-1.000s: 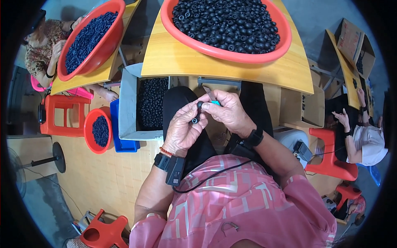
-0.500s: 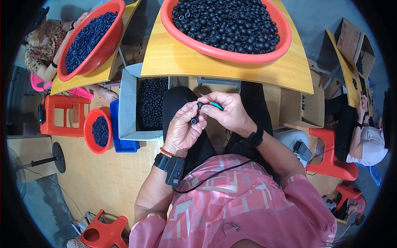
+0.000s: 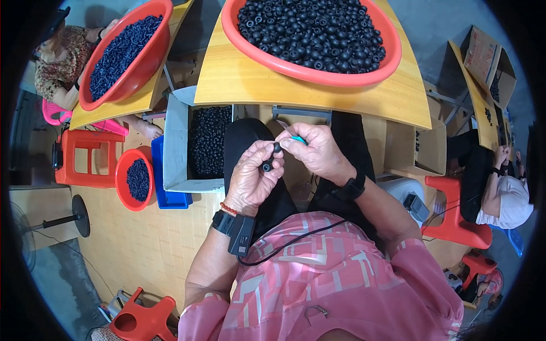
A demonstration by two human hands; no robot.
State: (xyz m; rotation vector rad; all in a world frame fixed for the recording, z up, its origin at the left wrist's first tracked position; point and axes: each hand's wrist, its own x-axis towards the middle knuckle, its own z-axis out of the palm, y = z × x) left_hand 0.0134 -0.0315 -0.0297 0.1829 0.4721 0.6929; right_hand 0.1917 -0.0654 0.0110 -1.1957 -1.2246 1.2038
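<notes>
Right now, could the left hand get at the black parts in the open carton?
Probably yes: the black parts lie exposed in the open carton, with the table seeming to cover only its far end. But the left hand holds small black pieces.

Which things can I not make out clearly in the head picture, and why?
Head view: the rest of the teal handle, covered by the right hand.
Head view: how many black pieces are held, partly covered by the left hand.
Head view: the far rim of the red basin straight ahead, cut off by the top edge.
</notes>
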